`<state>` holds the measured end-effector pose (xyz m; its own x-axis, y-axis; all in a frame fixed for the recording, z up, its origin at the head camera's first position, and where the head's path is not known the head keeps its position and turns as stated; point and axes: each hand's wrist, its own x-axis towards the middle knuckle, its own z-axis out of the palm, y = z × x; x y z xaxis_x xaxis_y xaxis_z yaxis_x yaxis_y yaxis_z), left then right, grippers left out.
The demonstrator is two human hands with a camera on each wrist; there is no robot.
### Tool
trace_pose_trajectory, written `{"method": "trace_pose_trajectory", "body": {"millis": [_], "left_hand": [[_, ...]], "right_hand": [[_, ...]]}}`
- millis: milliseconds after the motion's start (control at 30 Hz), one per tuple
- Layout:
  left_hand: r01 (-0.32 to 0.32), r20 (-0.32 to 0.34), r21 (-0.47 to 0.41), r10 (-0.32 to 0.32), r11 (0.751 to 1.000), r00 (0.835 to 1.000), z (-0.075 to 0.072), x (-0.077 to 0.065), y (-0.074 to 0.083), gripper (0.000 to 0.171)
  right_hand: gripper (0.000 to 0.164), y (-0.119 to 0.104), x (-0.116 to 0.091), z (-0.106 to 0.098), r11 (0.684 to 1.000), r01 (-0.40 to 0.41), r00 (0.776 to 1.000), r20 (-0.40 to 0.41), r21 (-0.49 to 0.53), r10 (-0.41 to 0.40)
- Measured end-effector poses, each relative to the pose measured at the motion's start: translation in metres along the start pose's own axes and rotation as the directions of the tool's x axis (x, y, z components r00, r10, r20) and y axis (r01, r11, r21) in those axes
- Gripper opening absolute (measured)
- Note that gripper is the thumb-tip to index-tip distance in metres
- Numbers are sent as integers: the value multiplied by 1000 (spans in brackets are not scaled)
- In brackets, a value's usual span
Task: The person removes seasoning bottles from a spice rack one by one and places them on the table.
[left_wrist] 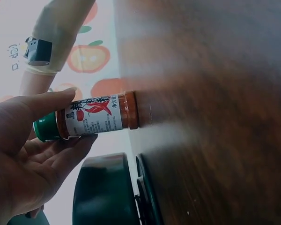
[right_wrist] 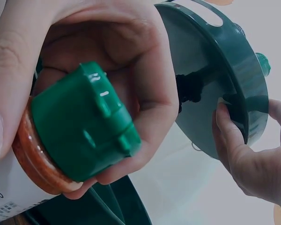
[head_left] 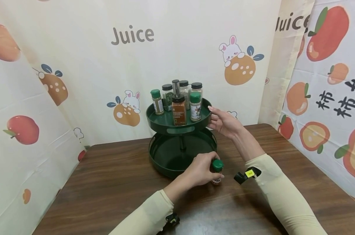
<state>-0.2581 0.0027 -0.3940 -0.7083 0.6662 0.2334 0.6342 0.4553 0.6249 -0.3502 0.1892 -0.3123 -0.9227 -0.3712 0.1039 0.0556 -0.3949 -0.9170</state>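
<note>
My left hand (head_left: 201, 170) grips a spice jar (left_wrist: 96, 115) with a green cap, red-brown contents and a white label showing red chillies. The jar is upright at the table, right beside the lower tier; whether its base touches the wood I cannot tell. My right hand (head_left: 224, 123) holds the right rim of the dark green two-tier spice rack (head_left: 160, 125). In the right wrist view, that hand's fingers (right_wrist: 232, 133) lie under the upper tray and its thumb is at the outer wall. Several spice jars (head_left: 179, 112) with black or green caps stand on the upper tray.
Nothing stands on the visible floor of the lower tray (head_left: 168, 156). The brown wooden table (head_left: 107, 182) extends around the rack. Behind and on both sides hangs a fruit-printed curtain (head_left: 180, 39).
</note>
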Motion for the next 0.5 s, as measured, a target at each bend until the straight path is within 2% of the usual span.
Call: {"method": "trace_pose_trajectory", "body": {"millis": [500], "left_hand": [[7,-25,1,-7,1000,1000,-1,0,-2,39]], "right_hand": [[65,1,1,0,1000,-7,1000,-4,-15,7]]}}
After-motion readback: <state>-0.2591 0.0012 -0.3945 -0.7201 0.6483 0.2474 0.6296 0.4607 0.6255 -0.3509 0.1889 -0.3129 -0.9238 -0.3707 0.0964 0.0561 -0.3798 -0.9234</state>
